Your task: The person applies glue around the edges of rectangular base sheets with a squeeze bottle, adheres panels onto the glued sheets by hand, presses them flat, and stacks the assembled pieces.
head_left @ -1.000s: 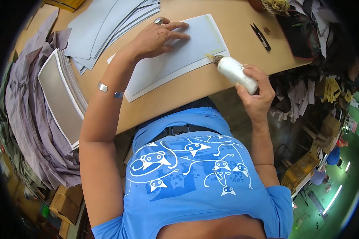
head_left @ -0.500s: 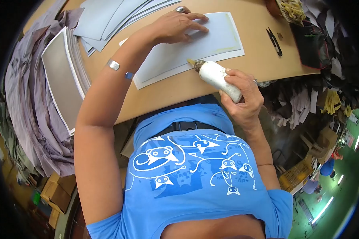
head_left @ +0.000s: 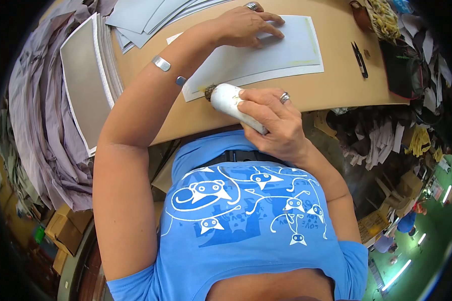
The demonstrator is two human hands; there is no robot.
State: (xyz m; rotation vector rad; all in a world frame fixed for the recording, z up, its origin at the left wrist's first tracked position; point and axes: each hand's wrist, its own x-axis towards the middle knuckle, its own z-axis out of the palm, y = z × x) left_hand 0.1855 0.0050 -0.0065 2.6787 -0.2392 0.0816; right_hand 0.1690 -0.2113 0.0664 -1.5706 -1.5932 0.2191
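Observation:
A pale grey sheet (head_left: pixel 286 47) lies on a slightly larger white sheet (head_left: pixel 311 69), with yellowish glue marks along its right end. My left hand (head_left: pixel 242 27) rests on the grey sheet near its far edge, fingers spread and nothing held. Wrapped round a white glue bottle (head_left: pixel 230 99) is my right hand (head_left: pixel 278 118). The bottle is tilted, its dark, crusted neck pointing left and its yellow tip at the near left edge of the sheets. Whether the tip touches them I cannot tell.
Loose grey sheets (head_left: pixel 150 22) lie at the back left, beside a stack of brown panels (head_left: pixel 85 80). Grey-mauve cloth (head_left: pixel 40 125) hangs at the left. Black thread snips (head_left: pixel 359 60) lie on the table (head_left: pixel 331 93), near a basket of yellowish scraps (head_left: pixel 384 20).
My right hand has carried the glue bottle left along the near edge of the sheets. My left hand stays on the grey sheet. The whole view has shifted a little.

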